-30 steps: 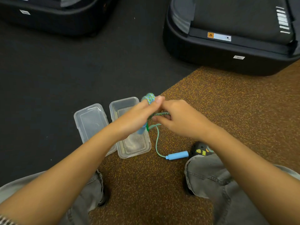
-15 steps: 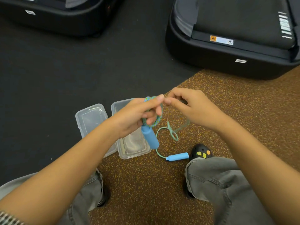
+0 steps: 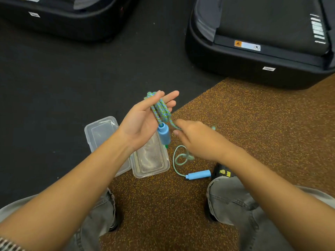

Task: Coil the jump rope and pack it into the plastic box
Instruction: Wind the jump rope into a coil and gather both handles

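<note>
Rope [image 3: 160, 110] loops drape across the flat, spread left hand [image 3: 143, 120], one blue handle [image 3: 164, 135] hanging below. Blurred right hand [image 3: 195, 140] seems to pinch the strand, above the clear box [image 3: 150, 160].

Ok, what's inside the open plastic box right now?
No rope yet. The plastic box shows only its clear bottom with the speckled floor through it. The left hand and hanging blue handle cover its far end, so that part can't be checked.

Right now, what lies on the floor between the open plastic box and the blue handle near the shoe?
In the head view, a loose loop of rope lies on the brown floor between the plastic box and the floor handle.
</note>
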`<state>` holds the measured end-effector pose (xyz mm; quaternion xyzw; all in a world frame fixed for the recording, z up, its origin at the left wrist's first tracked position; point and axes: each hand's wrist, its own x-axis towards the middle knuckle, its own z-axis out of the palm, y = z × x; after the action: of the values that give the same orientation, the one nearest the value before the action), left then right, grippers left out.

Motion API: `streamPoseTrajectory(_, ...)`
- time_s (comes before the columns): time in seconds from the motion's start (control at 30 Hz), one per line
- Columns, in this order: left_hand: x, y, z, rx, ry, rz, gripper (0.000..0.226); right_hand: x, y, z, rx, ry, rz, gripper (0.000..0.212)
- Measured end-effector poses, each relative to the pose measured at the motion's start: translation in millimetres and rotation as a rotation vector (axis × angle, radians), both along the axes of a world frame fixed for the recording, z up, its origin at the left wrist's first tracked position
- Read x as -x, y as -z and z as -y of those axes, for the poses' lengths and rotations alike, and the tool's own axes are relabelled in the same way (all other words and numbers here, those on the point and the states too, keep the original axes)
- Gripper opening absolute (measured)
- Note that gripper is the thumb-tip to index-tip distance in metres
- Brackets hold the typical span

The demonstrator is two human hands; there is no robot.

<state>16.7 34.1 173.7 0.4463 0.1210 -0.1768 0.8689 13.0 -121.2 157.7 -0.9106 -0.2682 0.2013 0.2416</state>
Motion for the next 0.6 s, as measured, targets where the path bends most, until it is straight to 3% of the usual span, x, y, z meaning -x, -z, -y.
streamPoseTrajectory(0.2, 6, 8, 7, -0.405, 0.236, 0.049, 0.035, 8, -9, -2, -0.007, -0.105, 0.058, 0.015)
streamPoseTrajectory(0.3, 11, 10, 13, -0.583, 0.313, 0.112, 0.029, 1, -22, 6, -0.067, -0.02, 0.14, 0.022)
streamPoseTrajectory(0.43, 16, 7, 14, -0.762, 0.524, 0.255, 0.047, -13, -31, 22, -0.12, 0.116, 0.156, 0.02)
streamPoseTrajectory(0.6, 14, -2, 16, -0.62, 0.496, 0.217, 0.057, -19, -28, 26, -0.212, 0.146, 0.125, 0.016)
